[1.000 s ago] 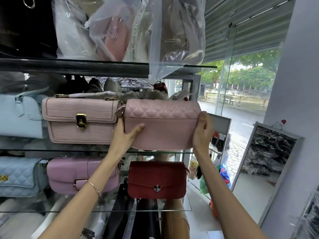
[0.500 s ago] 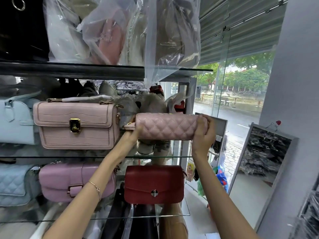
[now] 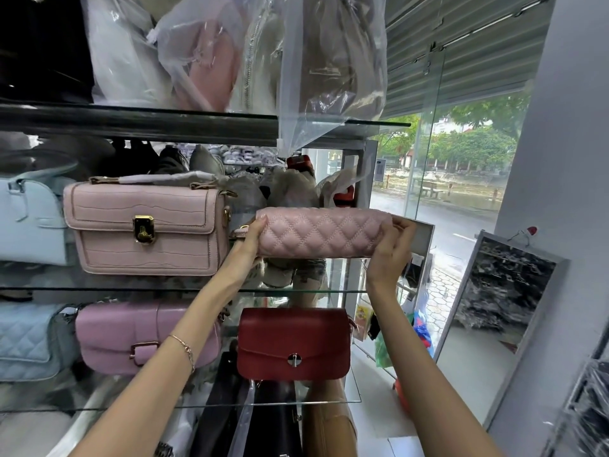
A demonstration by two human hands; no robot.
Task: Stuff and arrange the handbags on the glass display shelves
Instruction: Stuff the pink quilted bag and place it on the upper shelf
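I clamp my left hand (image 3: 252, 237) and right hand (image 3: 390, 250) on opposite ends of the pink quilted leather handbag (image 3: 321, 235), tipped flat above the glass shelf (image 3: 197, 289), at 3 o'clock from the pink croc-embossed handbag (image 3: 145, 227), for inspection.

Handbag shop, stocked glass shelves (image 3: 329, 291), street-front window (image 3: 468, 179)

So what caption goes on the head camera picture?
Both hands, left and right, hold a quilted pink handbag above the glass shelf.
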